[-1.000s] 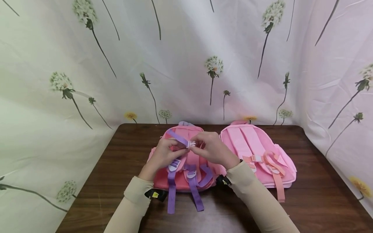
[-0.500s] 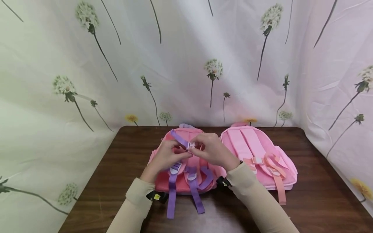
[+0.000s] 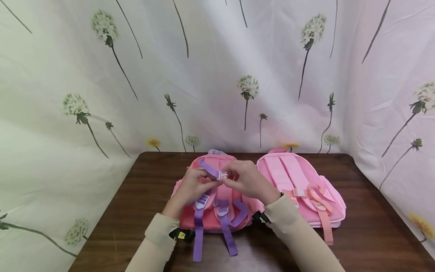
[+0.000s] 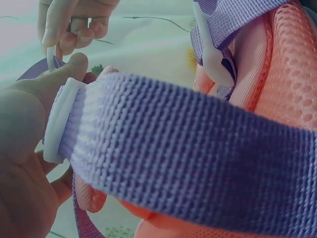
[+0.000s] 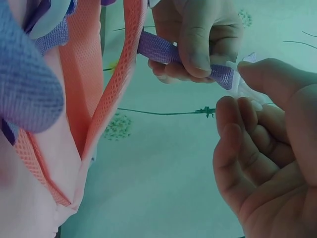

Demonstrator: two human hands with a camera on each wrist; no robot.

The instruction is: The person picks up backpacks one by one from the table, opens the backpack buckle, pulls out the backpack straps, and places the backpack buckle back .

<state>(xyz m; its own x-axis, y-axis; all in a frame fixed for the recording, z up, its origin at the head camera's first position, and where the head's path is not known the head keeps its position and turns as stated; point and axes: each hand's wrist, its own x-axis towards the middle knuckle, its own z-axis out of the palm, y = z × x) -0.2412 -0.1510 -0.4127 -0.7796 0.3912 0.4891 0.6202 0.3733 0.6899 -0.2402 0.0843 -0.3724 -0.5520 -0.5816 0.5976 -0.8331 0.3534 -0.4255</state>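
A pink backpack (image 3: 217, 162) with purple webbing lies back panel up on the table, below both hands. My left hand (image 3: 193, 187) pinches a purple strap (image 3: 209, 168) between thumb and fingers, close to a white plastic buckle part (image 3: 222, 175) with prongs. From the other side my right hand (image 3: 249, 179) pinches that buckle part by thumb and fingertips. In the right wrist view the strap (image 5: 158, 47) runs from the shoulder strap through the left fingers to the white buckle (image 5: 242, 89). A broad purple strap (image 4: 198, 153) hides much of the left wrist view.
A second, lighter pink backpack (image 3: 317, 173) with peach straps lies to the right, its white buckle (image 3: 300, 192) across the shoulder straps. Two purple strap ends (image 3: 198, 241) hang toward the front of the dark wooden table (image 3: 119, 211). Flowered cloth (image 3: 217, 83) stands behind.
The head view has tilted up slightly, so everything sits lower in it. My left thumb and fingers parted a little, then drew together. Both hands stay at the strap and buckle.
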